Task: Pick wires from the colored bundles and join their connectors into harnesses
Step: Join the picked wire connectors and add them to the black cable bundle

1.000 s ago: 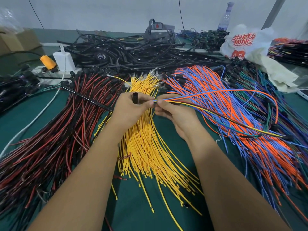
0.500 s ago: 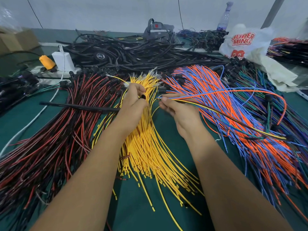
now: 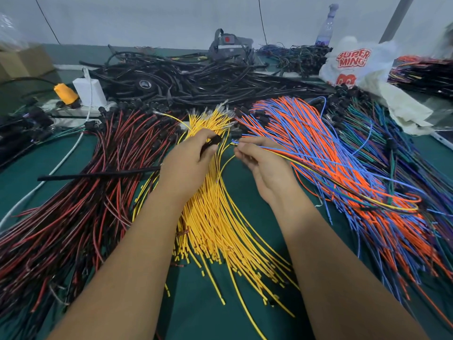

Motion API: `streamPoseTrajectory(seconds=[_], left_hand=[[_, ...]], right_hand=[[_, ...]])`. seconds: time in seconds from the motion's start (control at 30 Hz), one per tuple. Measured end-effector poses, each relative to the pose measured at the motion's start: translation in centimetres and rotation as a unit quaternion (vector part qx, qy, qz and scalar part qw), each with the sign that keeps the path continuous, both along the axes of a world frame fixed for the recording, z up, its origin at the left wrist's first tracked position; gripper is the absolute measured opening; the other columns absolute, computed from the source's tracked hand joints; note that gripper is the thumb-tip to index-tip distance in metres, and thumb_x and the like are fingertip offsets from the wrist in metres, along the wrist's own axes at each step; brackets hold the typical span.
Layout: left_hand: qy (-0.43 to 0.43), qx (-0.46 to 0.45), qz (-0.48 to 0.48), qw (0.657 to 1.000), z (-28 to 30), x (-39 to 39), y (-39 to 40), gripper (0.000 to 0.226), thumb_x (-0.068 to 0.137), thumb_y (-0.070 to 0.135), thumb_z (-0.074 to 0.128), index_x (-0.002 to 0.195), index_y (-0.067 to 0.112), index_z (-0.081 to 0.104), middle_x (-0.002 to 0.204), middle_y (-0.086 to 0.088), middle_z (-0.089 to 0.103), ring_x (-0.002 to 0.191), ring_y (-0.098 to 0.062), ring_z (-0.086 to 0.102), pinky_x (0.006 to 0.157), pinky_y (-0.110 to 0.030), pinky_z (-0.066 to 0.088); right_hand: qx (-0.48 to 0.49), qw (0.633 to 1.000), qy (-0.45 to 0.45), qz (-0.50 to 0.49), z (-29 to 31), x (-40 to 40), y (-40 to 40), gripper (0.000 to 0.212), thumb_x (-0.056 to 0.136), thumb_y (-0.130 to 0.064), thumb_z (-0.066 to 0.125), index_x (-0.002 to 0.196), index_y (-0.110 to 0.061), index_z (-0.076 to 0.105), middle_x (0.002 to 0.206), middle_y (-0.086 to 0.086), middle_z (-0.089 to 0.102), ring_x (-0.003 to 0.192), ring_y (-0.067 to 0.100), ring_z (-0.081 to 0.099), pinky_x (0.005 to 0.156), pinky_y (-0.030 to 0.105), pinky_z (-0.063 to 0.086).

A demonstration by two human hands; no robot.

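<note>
Nearest me the yellow bundle (image 3: 220, 229) fans toward the tabletop's near edge. Over it my left hand (image 3: 188, 163) grips a black sleeve (image 3: 103, 174) running left; its connector end (image 3: 215, 139) points right. My right hand (image 3: 264, 165), just beside, pinches a few colored wire tips (image 3: 236, 143) trailing right over the orange-blue bundle (image 3: 331, 155). The tips themselves are too small to make out.

Two bare forearms reach in from below, no sleeves showing anywhere along them. The left hand (image 3: 190, 155) and right hand (image 3: 263, 163) wear no gloves, rings, watch or wristband. The nails that show are short and plain.
</note>
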State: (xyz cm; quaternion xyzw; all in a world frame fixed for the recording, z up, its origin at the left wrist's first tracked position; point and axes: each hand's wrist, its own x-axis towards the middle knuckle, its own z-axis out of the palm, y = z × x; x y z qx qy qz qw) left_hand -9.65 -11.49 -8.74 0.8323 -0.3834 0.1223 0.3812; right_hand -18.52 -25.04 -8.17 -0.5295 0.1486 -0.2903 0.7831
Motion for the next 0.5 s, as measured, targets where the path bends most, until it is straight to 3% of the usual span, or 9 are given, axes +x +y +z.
streamPoseTrajectory(seconds=[0.17, 0.3, 0.4, 0.5], left_hand=[[-0.028, 0.024, 0.037, 0.999, 0.2, 0.1, 0.3, 0.033, 0.095, 0.053, 0.043, 0.118, 0.034, 0.058, 0.08, 0.002, 0.068, 0.07, -0.024, 0.061, 0.059, -0.036, 0.048], [-0.129, 0.008, 0.082, 0.988, 0.8, -0.7, 0.4, 0.038, 0.098, 0.05, 0.038, 0.1, 0.023, 0.065, 0.055, 0.007, 0.047, 0.053, -0.023, 0.049, 0.045, -0.025, 0.026], [-0.216, -0.04, 0.141, 0.965, 1.7, -1.2, 0.9, 0.045, 0.102, 0.04, 0.033, 0.071, 0.016, 0.053, 0.052, 0.004, 0.039, 0.045, -0.019, 0.038, 0.043, -0.021, 0.012], [-0.254, -0.049, 0.152, 0.954, 2.1, -1.1, 1.0, 0.044, 0.102, 0.036, 0.033, 0.066, 0.017, 0.048, 0.059, 0.006, 0.033, 0.053, -0.015, 0.034, 0.045, -0.025, 0.01]], right_hand=[[0.005, 1.0, -0.006, 0.005, 0.0, 0.1, 0.0, 0.018, 0.084, 0.01, 0.062, 0.075, -0.005, 0.068, 0.067, 0.005, 0.069, 0.069, 0.016, 0.068, 0.069, 0.018, 0.053], [0.02, 1.0, -0.023, 0.009, 0.1, 0.1, 0.0, 0.025, 0.084, 0.011, 0.061, 0.069, -0.008, 0.068, 0.067, 0.006, 0.068, 0.066, 0.016, 0.068, 0.067, 0.017, 0.053], [0.027, 0.999, -0.035, 0.021, 0.1, 0.1, 0.0, 0.035, 0.084, 0.011, 0.061, 0.062, -0.013, 0.072, 0.067, 0.006, 0.069, 0.068, 0.016, 0.069, 0.067, 0.017, 0.053], [0.032, 0.998, -0.043, 0.03, 0.1, 0.0, -0.2, 0.036, 0.084, 0.011, 0.061, 0.061, -0.014, 0.074, 0.068, 0.006, 0.07, 0.07, 0.016, 0.069, 0.068, 0.017, 0.053]])
